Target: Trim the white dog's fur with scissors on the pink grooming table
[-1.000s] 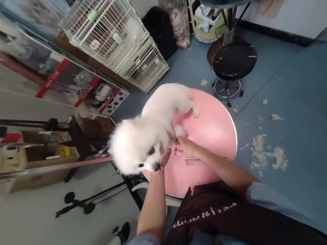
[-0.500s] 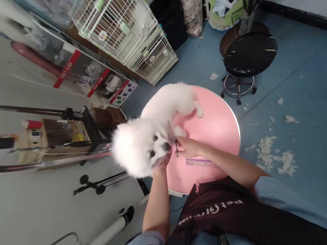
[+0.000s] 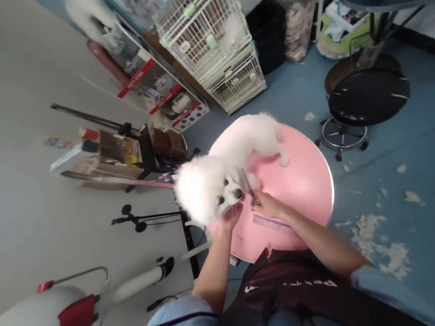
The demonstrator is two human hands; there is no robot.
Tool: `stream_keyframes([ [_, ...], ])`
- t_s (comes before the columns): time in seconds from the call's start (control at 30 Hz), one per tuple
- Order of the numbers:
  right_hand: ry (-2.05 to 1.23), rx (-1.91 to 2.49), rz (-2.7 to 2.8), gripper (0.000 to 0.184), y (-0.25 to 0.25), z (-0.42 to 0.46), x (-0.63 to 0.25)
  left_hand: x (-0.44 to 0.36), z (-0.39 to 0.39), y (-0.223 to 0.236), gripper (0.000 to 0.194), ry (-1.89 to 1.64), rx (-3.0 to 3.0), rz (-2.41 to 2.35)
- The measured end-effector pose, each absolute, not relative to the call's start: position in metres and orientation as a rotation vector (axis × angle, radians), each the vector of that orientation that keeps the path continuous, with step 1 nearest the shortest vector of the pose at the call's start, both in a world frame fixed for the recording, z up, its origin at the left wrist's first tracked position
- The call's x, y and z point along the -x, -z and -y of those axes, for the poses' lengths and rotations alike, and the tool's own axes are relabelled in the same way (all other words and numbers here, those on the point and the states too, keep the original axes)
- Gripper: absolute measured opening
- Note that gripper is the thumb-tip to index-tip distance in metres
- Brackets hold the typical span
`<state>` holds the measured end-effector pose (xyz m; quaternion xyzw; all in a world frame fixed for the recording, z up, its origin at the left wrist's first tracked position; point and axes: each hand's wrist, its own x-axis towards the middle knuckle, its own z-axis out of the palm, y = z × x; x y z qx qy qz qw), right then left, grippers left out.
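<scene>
At the near edge of the round pink worktop with a white rim [image 3: 310,171] is a dark apron with white lettering [image 3: 273,268]. Just past it, a purple-spined comb [image 3: 271,223] lies flat, its far end partly obscured at the right forearm. Beyond the comb, the right hand [image 3: 268,204] has its fingers closed about the handles of slim metal scissors [image 3: 247,183]. Their long axis runs away from the person, leaning slightly left; blade opening cannot be determined. The white, fluffy-headed dog [image 3: 200,184] stands on the worktop, its muzzle just left of the scissors. The left hand [image 3: 231,216] is nearer the muzzle, fingers curved beneath the chin and touching it; firmness of hold cannot be told. Farther off stand a black round-seated stool [image 3: 370,95] and a white wire cage [image 3: 210,40].
</scene>
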<state>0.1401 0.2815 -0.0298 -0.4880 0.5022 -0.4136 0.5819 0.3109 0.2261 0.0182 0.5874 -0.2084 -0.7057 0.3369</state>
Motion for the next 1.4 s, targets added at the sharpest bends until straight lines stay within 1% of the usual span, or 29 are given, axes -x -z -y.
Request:
stream_keyframes([
  [0.07,1.022,1.033,-1.175,0.023,0.043,-0.298,-0.133,-0.297,-0.252,-0.019,0.017,1.970,-1.459,0.244],
  [0.13,1.019,0.974,-1.195,0.024,0.055,-0.313,-0.122,-0.275,-0.270,-0.023,0.011,2.092,-1.299,0.111],
  [0.23,0.966,0.996,-1.242,0.017,0.064,-0.330,-0.103,-0.242,-0.275,-0.041,0.012,2.056,-1.006,-0.001],
  [0.3,0.930,1.009,-1.266,0.017,0.063,-0.336,-0.093,-0.232,-0.269,-0.058,0.011,2.027,-0.841,-0.097],
  [0.43,0.826,1.021,-1.327,0.033,0.049,-0.336,-0.069,-0.239,-0.254,-0.089,0.012,1.998,-0.695,-0.276],
  [0.53,0.723,1.183,-1.353,0.038,0.020,-0.325,-0.042,-0.252,-0.246,-0.107,0.011,1.943,-0.751,-0.360],
  [0.63,0.606,1.351,-1.307,0.038,-0.036,-0.306,-0.017,-0.260,-0.243,-0.114,0.019,1.879,-0.774,-0.375],
  [0.7,0.487,1.477,-1.301,0.035,-0.085,-0.292,-0.011,-0.265,-0.247,-0.110,0.017,1.886,-0.784,-0.370],
  [0.8,0.196,1.611,-1.281,0.025,-0.160,-0.274,-0.021,-0.272,-0.257,-0.094,0.014,1.959,-0.801,-0.387],
  [0.87,0.031,1.688,-1.311,0.026,-0.199,-0.262,-0.037,-0.276,-0.264,-0.083,0.013,2.001,-0.791,-0.403],
  [0.93,-0.095,1.729,-1.372,0.032,-0.227,-0.251,-0.052,-0.280,-0.268,-0.075,0.012,2.033,-0.799,-0.419],
  [1.0,-0.212,1.717,-1.438,0.034,-0.242,-0.240,-0.063,-0.285,-0.269,-0.069,0.011,2.083,-0.832,-0.432],
  [1.07,-0.297,1.641,-1.476,0.032,-0.251,-0.234,-0.069,-0.290,-0.268,-0.066,0.010,2.139,-0.855,-0.443],
  [1.17,-0.306,1.488,-1.490,0.029,-0.259,-0.230,-0.076,-0.297,-0.265,-0.061,0.009,2.227,-0.846,-0.448],
  [1.4,-0.318,1.255,-1.537,0.030,-0.271,-0.228,-0.096,-0.312,-0.258,-0.059,0.009,2.362,-0.750,-0.414],
])
